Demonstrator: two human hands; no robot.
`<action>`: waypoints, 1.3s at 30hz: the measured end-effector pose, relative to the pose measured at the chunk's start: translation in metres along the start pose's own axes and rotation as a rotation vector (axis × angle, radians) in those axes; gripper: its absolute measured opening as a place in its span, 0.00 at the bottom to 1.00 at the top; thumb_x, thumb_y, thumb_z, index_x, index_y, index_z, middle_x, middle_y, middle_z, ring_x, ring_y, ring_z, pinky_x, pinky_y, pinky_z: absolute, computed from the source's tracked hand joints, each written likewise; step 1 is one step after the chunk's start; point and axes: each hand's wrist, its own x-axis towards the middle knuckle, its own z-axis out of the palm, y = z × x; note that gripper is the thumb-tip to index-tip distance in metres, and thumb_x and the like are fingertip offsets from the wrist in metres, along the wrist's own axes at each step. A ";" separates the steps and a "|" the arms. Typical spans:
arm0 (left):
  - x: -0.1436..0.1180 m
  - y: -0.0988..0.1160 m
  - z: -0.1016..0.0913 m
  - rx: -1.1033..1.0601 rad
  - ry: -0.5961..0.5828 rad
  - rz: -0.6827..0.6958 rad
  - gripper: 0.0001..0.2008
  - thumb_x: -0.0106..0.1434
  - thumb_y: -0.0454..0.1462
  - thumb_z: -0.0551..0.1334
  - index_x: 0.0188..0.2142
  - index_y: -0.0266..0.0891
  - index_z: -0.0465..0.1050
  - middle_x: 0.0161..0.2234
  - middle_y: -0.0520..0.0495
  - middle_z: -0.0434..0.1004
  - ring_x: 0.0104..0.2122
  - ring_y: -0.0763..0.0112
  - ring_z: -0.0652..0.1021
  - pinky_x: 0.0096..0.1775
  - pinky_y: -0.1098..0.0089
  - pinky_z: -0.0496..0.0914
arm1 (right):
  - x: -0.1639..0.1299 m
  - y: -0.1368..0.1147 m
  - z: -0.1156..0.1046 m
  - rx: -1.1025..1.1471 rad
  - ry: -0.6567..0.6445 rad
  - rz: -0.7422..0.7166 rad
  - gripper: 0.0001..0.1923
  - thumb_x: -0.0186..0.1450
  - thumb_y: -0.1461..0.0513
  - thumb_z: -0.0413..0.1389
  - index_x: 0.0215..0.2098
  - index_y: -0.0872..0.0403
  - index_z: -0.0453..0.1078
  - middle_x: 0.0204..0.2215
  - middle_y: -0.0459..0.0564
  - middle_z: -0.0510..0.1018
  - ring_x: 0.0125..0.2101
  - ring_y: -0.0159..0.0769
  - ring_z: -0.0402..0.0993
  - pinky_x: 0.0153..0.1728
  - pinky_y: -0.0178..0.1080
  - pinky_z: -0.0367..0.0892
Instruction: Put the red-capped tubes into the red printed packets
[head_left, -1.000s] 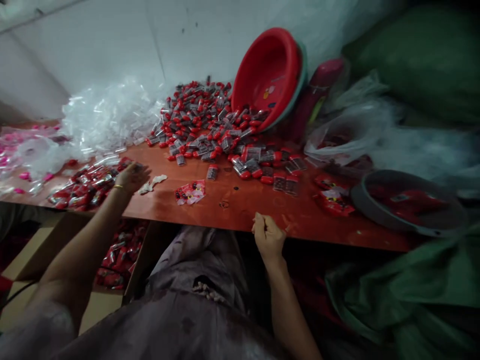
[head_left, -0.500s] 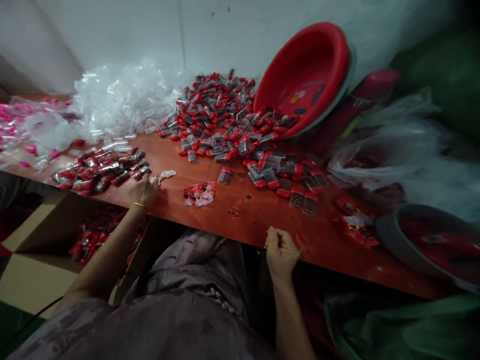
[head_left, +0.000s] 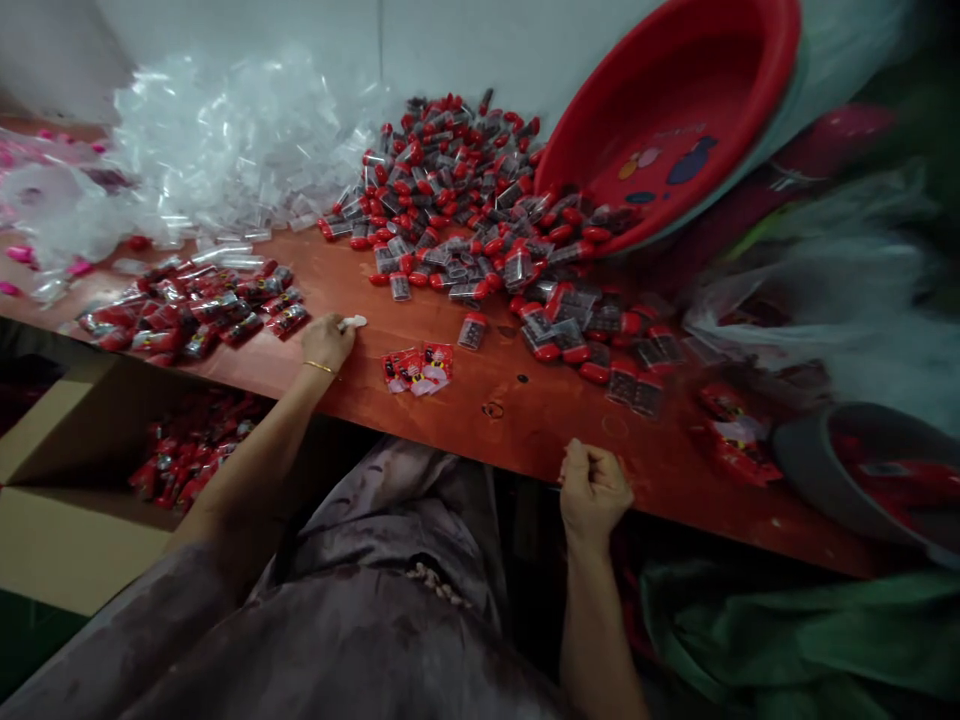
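A pale wall [head_left: 457, 40] backs an orange-red table [head_left: 540, 420]. On it, the crumpled white scrap [head_left: 355, 322] lies towards the front left, at the fingertips of the left hand [head_left: 328, 343]. That hand's fingers are drawn nearly together; I cannot tell whether they pinch the scrap or only touch it. A thin, flat piece like this probably handles best with 1 edge lifted and nipped lightly between thumb and forefinger, clear of the wrapped packets [head_left: 187, 310] nearby. The right hand [head_left: 595, 490] is curled into a loose fist at the table's front edge; whether it hides anything cannot be told.

Just beyond the scrap lie a few printed red sachets [head_left: 418, 368]. Farther back, a red basin [head_left: 600, 130] leans tilted, red-capped jars [head_left: 450, 180] with dark contents heaped at its lower rim. At the right, a gray basin [head_left: 806, 450] holds red packaging. Below, 1 open cardboard box [head_left: 82, 550] contains more red packets [head_left: 187, 450].
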 end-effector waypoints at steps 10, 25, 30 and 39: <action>-0.025 -0.045 -0.016 -0.017 0.085 0.035 0.20 0.62 0.45 0.52 0.47 0.39 0.73 0.49 0.39 0.75 0.44 0.55 0.75 0.43 0.61 0.67 | 0.001 0.000 0.001 -0.046 0.008 -0.029 0.20 0.61 0.47 0.53 0.27 0.56 0.68 0.16 0.42 0.67 0.18 0.29 0.63 0.23 0.34 0.61; -0.005 -0.019 -0.002 -0.195 0.000 0.101 0.15 0.61 0.41 0.55 0.43 0.40 0.76 0.40 0.42 0.80 0.39 0.62 0.79 0.38 0.68 0.69 | 0.002 0.006 0.004 -0.105 0.052 -0.046 0.20 0.61 0.47 0.53 0.27 0.56 0.68 0.18 0.44 0.68 0.21 0.31 0.66 0.24 0.34 0.62; 0.001 -0.009 0.013 -0.264 -0.036 0.195 0.18 0.61 0.35 0.52 0.47 0.36 0.73 0.44 0.40 0.79 0.45 0.60 0.77 0.47 0.64 0.68 | 0.002 0.005 0.004 -0.112 0.060 -0.048 0.19 0.61 0.48 0.53 0.26 0.56 0.68 0.17 0.43 0.67 0.20 0.30 0.65 0.24 0.34 0.62; -0.027 0.030 -0.012 -0.237 0.051 0.613 0.21 0.62 0.44 0.55 0.53 0.43 0.69 0.62 0.40 0.58 0.63 0.53 0.57 0.59 0.49 0.52 | 0.003 0.003 0.007 -0.081 0.064 -0.025 0.19 0.61 0.48 0.54 0.25 0.56 0.66 0.16 0.41 0.65 0.17 0.27 0.61 0.21 0.33 0.60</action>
